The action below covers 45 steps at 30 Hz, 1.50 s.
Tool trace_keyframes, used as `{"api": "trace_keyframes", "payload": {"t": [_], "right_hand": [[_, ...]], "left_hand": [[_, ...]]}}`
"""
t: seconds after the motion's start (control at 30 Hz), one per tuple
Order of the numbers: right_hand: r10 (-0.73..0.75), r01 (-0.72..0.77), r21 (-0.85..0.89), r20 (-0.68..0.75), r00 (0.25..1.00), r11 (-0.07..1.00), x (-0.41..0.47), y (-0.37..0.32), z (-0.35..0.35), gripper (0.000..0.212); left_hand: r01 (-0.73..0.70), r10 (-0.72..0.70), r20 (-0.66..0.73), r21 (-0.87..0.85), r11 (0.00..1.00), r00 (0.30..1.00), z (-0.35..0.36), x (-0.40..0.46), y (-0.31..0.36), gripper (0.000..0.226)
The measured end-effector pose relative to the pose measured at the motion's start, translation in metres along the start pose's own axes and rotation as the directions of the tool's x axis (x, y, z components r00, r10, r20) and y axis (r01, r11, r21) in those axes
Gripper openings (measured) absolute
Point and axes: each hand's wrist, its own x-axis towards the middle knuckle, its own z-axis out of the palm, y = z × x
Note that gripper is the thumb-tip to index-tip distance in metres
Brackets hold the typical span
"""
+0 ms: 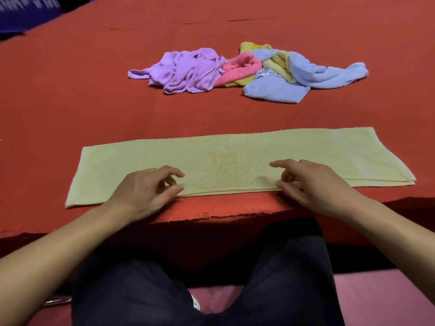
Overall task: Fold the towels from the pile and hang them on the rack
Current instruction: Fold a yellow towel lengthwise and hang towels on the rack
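Observation:
A pale yellow towel (235, 158) lies flat along the near edge of the red table, folded lengthwise into a long strip. My left hand (143, 191) hovers over its near edge left of centre, fingers loosely curled and holding nothing. My right hand (308, 182) sits over the near edge right of centre, fingers relaxed, also holding nothing. Farther back lies the crumpled pile: a purple towel (186, 70), a pink towel (240, 67), a yellow towel (280, 62) and a light blue towel (303, 76). No rack is in view.
The red cloth-covered table (70, 102) stretches far and wide around the towels. Its frayed near edge (207, 216) runs just behind my dark-trousered legs. A blue object (26, 12) sits at the far left corner. Pink floor shows below.

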Motion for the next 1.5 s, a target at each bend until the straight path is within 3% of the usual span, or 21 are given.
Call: {"api": "trace_keyframes", "payload": {"t": [0.17,0.37,0.57,0.83,1.13,1.23,1.33,1.5], "right_hand": [[0.178,-0.172,0.097,-0.062,0.982,0.98,-0.006,0.026,-0.017,0.041],[0.312,-0.305,0.076,-0.129,0.941,0.949,-0.055,0.071,-0.036,0.042],[0.397,-0.407,-0.006,-0.207,0.894,0.913,-0.092,0.112,-0.049,0.04],[0.391,-0.402,-0.068,-0.137,0.91,0.913,-0.092,0.13,-0.06,0.039],[0.305,-0.329,-0.089,-0.216,0.928,0.94,-0.099,0.137,-0.063,0.047],[0.241,-0.287,-0.179,-0.241,0.94,0.941,-0.109,0.135,-0.066,0.049],[0.22,-0.254,-0.237,-0.161,0.962,0.938,-0.114,0.129,-0.062,0.046],[0.408,-0.416,0.033,-0.289,0.866,0.909,-0.109,0.136,-0.072,0.041]], "left_hand": [[-0.028,0.028,0.001,-0.137,0.99,1.0,0.027,0.063,0.052,0.021],[-0.12,0.181,0.182,-0.303,0.945,0.967,0.083,0.116,0.136,0.022],[-0.121,0.2,0.265,-0.285,0.951,0.943,0.123,0.156,0.191,0.025],[-0.098,0.142,0.285,-0.164,0.982,0.948,0.134,0.169,0.2,0.026],[-0.153,0.202,0.191,-0.242,0.958,0.961,0.128,0.163,0.21,0.03],[-0.178,0.235,0.285,-0.212,0.961,0.929,0.131,0.157,0.213,0.031],[-0.162,0.222,0.335,-0.199,0.967,0.916,0.135,0.156,0.212,0.028],[-0.122,0.189,0.288,-0.235,0.964,0.939,0.137,0.191,0.221,0.023]]}}
